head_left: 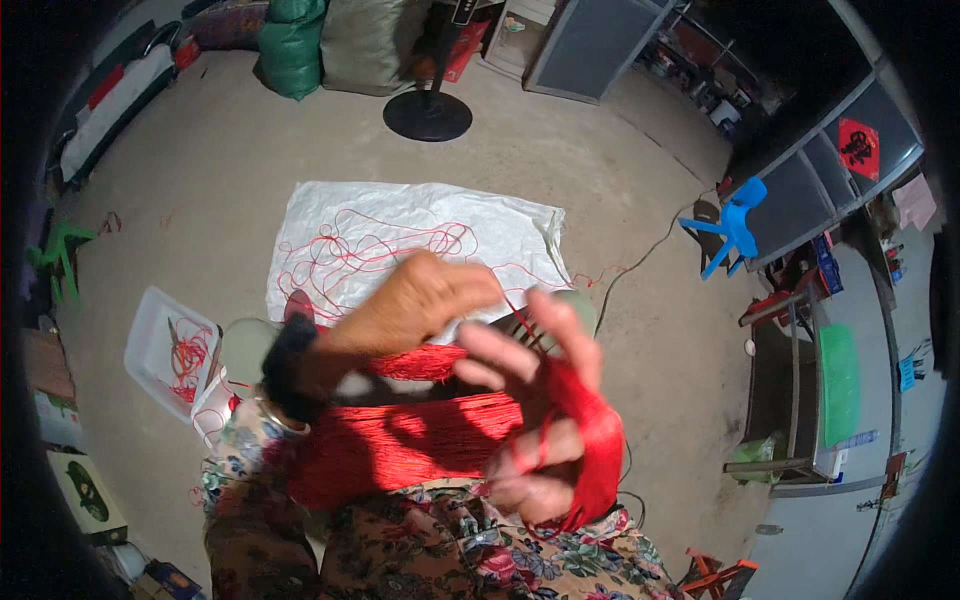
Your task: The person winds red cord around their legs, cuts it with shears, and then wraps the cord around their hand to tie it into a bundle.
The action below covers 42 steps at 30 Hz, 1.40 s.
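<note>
A thick skein of red cord (420, 440) stretches across my lap, its strands lying side by side. Its right end loops round my right hand (540, 400), whose fingers are bent, partly spread and blurred. Just above, my left hand (430, 300) pinches a thin strand near the right fingertips; the exact grip is blurred. Another bundle of red cord (415, 362) shows beneath my left forearm. On the floor in front of me, loose loops of red cord (345, 245) lie over a white sheet (520, 215).
At the left stands a white plastic bin (150, 335) with tangled red cord inside. A black fan base (428, 117) and stuffed sacks (370, 45) are ahead. To the right are a blue child's chair (738, 222), a cable (640, 260) along the floor and a green-topped bench (838, 385).
</note>
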{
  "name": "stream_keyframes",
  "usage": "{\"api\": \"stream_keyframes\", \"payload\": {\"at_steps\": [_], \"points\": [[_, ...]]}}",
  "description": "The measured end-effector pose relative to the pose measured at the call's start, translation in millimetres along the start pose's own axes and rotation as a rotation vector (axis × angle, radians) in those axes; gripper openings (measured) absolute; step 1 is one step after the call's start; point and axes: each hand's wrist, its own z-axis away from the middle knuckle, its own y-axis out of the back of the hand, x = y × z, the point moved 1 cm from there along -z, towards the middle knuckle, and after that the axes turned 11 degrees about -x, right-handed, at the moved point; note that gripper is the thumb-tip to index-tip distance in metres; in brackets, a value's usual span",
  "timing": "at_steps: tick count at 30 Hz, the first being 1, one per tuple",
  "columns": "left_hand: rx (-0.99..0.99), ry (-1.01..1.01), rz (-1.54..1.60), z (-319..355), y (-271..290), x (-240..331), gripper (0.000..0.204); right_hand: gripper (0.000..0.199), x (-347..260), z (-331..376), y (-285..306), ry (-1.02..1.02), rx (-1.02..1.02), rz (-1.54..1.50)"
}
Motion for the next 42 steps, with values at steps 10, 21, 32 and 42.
{"api": "stream_keyframes", "payload": {"at_steps": [10, 21, 32, 42], "points": [[-0.179, -0.167, -0.22, 31, -73, 54, 0.004, 0.059, 81, -24, 37, -0.396, 0.137, 0.641], [0.151, 0.097, -0.011, 7, 12, -16, 0.015, 0.023, 7, 1, -1, -0.133, 0.028, 0.017], [-0.309, -0.019, -0.278, 43, -116, 0, 0.01, 0.013, 89, -18, 43, -0.175, 0.474, -0.029], [0.022, -0.219, -0.676, 12, 11, 64, 0.019, 0.025, 34, 8, 11, -0.395, 0.002, 0.385]]}}
